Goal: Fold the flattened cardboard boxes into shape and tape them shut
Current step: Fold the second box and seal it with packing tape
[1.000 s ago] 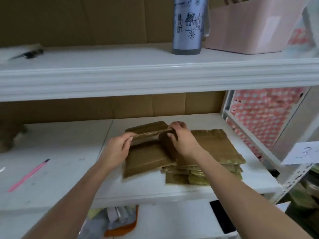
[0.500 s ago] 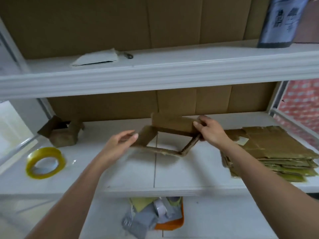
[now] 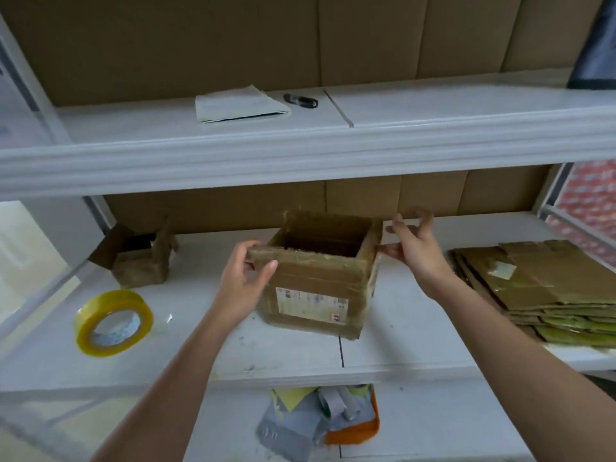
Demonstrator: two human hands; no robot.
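Here the cardboard box (image 3: 318, 278) stands opened into a square tube on the white middle shelf (image 3: 206, 348), its top open and a printed label on the near face. The left hand (image 3: 245, 280) grips the box's near-left top corner, thumb curled over the front edge and fingers wrapped round the side wall. The right hand (image 3: 415, 246) sits at the box's right wall: its thumb tip appears to touch the upper right edge, while the fingers curl loosely above and hold nothing; whether it truly pinches the cardboard, I cannot tell.

Right of the right hand, a stack of flattened boxes (image 3: 546, 291) lies on the same shelf, well apart from the held box. Left of the left hand, a roll of yellow tape (image 3: 113, 323) lies tilted near the shelf's front, and behind it stands a smaller open box (image 3: 140, 258). On the shelf above lie a folded white sheet (image 3: 240, 105) and a small dark object (image 3: 301, 100). Below the hands, grey and orange items (image 3: 320, 421) are bunched together.
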